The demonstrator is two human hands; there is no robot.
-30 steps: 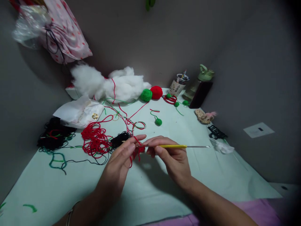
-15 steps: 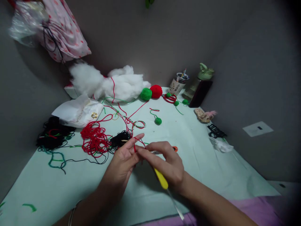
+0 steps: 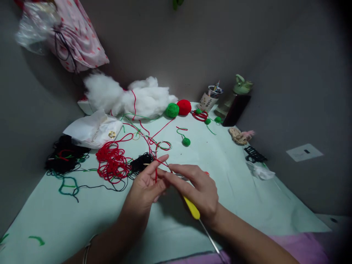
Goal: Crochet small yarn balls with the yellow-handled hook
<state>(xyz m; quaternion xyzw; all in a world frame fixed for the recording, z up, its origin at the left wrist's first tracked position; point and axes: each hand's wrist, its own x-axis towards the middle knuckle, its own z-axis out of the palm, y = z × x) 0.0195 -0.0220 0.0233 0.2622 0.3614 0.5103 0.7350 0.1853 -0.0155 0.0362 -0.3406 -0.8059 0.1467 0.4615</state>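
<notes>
My left hand (image 3: 150, 181) is closed, its forefinger raised with red yarn (image 3: 156, 175) looped over it and the thumb pressed to the other fingers. A strand of that yarn runs across toward my right hand (image 3: 196, 189), whose fingers are wrapped round a crochet hook (image 3: 191, 208) with a yellow handle. The hook's metal rear end slants down toward the table's front edge. Its working tip, near the left fingertips, is too small to make out. Any worked piece between the fingers is mostly hidden. Beyond the left hand lies a heap of loose red yarn (image 3: 111, 161).
Black yarn (image 3: 62, 156) and a white packet (image 3: 95, 130) lie at the left. White stuffing (image 3: 148, 101), a green ball (image 3: 172, 110), a red ball (image 3: 184, 107), red-handled scissors (image 3: 200, 116) and a pen cup (image 3: 207, 101) stand along the back. A small green ball (image 3: 186, 142) sits mid-table.
My right hand has drawn slightly away to the right with the hook, and the red strand between the hands shows longer. The whole view has shifted a little.
</notes>
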